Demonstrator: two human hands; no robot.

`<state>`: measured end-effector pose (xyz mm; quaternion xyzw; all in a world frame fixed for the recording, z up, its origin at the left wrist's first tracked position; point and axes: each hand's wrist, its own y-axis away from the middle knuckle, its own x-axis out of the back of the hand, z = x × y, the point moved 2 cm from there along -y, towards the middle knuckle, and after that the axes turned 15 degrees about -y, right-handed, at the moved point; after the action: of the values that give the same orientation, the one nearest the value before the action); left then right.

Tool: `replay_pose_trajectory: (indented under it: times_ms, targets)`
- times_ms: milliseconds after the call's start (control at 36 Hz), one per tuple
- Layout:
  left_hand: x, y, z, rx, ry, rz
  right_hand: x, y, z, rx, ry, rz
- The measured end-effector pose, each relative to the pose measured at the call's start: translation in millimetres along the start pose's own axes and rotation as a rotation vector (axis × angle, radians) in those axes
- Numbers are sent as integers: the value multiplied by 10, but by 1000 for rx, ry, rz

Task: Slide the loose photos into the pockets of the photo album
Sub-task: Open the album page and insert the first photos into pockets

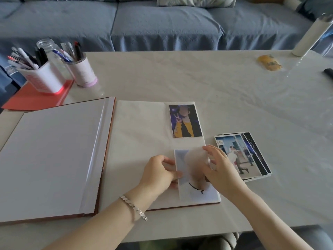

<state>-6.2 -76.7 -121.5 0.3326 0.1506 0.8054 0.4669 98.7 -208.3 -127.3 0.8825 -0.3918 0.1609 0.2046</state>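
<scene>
A brown-edged photo album (137, 134) lies open on the table. In its right page's upper pocket sits a photo of a person in yellow and black (185, 120). A pale second photo (193, 179) lies over the lower pocket. My left hand (159, 173) pinches its left edge. My right hand (220, 168) holds its right side, fingers curled around the edge and the pocket film. A small stack of loose photos (242, 156) lies just right of the album, partly under my right hand.
Two pen holders (45, 76) (82, 71) and a glass jar (52, 51) stand at the back left on a red folder (32, 100). A white bottle (311, 35), a yellow packet (269, 62) and a dark object (328, 72) are at the back right. A blue sofa (162, 24) lies beyond.
</scene>
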Motion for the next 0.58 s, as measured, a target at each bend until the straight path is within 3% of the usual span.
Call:
replay_pose_trajectory:
  times_ms: [167, 222, 278, 333, 361, 417, 472, 528, 583]
  targets:
    - [116, -1, 70, 4, 225, -3, 91, -28, -79, -102, 8, 138]
    - [179, 12, 90, -8, 266, -39, 126, -54, -106, -173, -169, 82]
    - [225, 12, 60, -48, 175, -68, 159, -56, -180, -246, -399, 9]
    - [270, -9, 23, -131, -132, -9, 174, -54, -248, -230, -485, -38]
    - [302, -26, 24, -189, -301, 72, 170, -53, -283, -187, -459, -42]
    - [383, -51, 70, -288, -368, 226, 137, -29, -377, -61, -312, -33]
    - [439, -64, 166, -271, -165, 184, 47, 47, -492, 32, -284, -95]
    - [476, -61, 286, -156, 154, -2, -120, 148, -594, 63, -324, -257]
    - [522, -72, 346, -97, 257, -67, -276, 229, -651, 103, -269, -404]
